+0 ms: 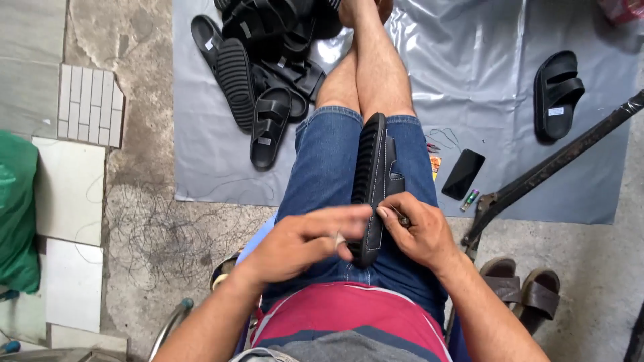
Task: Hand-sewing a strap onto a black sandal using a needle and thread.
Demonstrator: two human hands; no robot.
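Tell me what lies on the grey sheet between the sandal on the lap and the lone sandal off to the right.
In the head view, a black phone lies between the lap sandal and the lone sandal, with a small lighter-like object beside it, on the grey sheet.

You have one black sandal (373,181) on your lap, one lone sandal (557,94) on the grey sheet (483,74), a heap of black sandals (265,67) too tangled to count, two brown sandals (520,288), one phone (463,173).
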